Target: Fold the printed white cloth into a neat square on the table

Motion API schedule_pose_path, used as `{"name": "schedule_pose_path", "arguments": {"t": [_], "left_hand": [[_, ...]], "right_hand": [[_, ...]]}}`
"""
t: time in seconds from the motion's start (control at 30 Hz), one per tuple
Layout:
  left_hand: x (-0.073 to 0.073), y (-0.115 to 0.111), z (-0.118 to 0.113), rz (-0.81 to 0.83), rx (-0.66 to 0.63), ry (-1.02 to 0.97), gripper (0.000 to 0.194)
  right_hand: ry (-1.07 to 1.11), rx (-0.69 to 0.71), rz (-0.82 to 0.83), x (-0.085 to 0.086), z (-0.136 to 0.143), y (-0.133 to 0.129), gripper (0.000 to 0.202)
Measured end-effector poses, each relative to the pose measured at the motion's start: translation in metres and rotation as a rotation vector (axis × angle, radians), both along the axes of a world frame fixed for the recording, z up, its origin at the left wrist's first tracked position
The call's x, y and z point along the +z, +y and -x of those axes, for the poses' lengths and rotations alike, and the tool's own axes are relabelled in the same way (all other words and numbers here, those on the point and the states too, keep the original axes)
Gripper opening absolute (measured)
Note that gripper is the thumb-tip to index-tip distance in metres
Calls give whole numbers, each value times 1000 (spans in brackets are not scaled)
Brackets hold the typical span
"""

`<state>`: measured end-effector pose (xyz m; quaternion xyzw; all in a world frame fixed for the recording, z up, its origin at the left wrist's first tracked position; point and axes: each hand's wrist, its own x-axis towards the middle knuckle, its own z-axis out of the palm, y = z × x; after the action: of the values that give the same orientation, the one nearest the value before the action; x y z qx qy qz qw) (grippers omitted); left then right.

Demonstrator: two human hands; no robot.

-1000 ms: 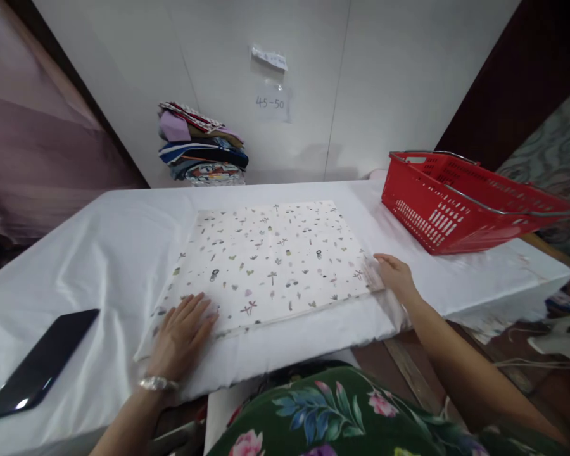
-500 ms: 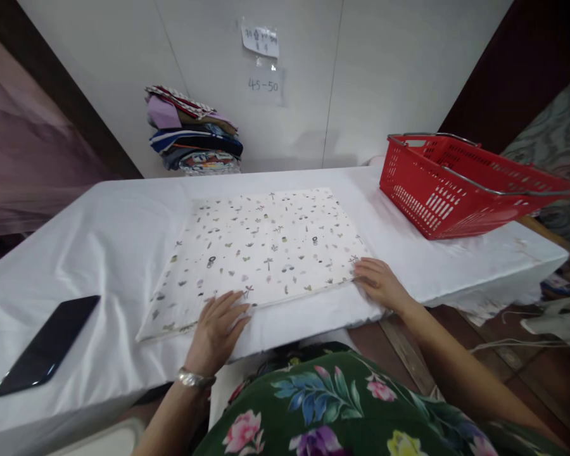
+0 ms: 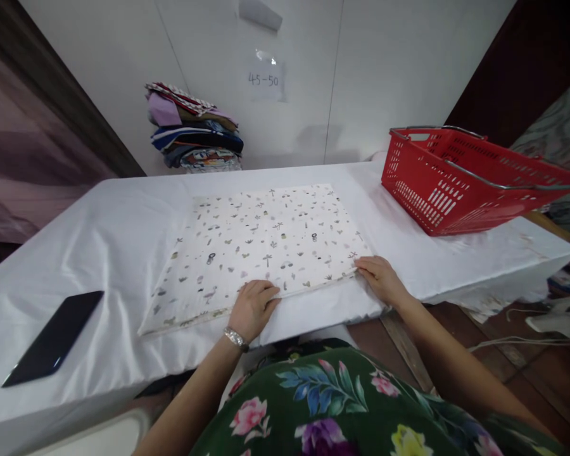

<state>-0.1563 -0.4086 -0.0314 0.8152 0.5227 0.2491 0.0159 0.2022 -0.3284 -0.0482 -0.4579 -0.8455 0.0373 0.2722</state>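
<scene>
A white cloth (image 3: pixel 261 240) with small printed figures lies folded flat on the white-covered table (image 3: pixel 123 218). My left hand (image 3: pixel 253 310), a metal band at its wrist, rests on the cloth's near edge around the middle, its fingers pressed together on the fabric. At the near right corner, my right hand (image 3: pixel 379 277) pinches the cloth's edge between thumb and fingers.
A red basket (image 3: pixel 460 183) stands at the table's right. On the left lies a dark flat tablet-like object (image 3: pixel 54 339). Folded clothes (image 3: pixel 194 130) are stacked by the back wall. A paper (image 3: pixel 266 79) reading 45-50 hangs there.
My left hand has slid to the right along the cloth's near edge. My right hand stays at the corner, its fingers now closed more tightly. The view has shifted slightly.
</scene>
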Motion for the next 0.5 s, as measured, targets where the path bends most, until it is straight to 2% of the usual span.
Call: {"name": "schedule_pose_path", "arguments": {"t": [0.5], "left_hand": [[2,3,-2,77,37,-55,23]], "right_hand": [[-173,73,-71,1,-7,-4,25]]}}
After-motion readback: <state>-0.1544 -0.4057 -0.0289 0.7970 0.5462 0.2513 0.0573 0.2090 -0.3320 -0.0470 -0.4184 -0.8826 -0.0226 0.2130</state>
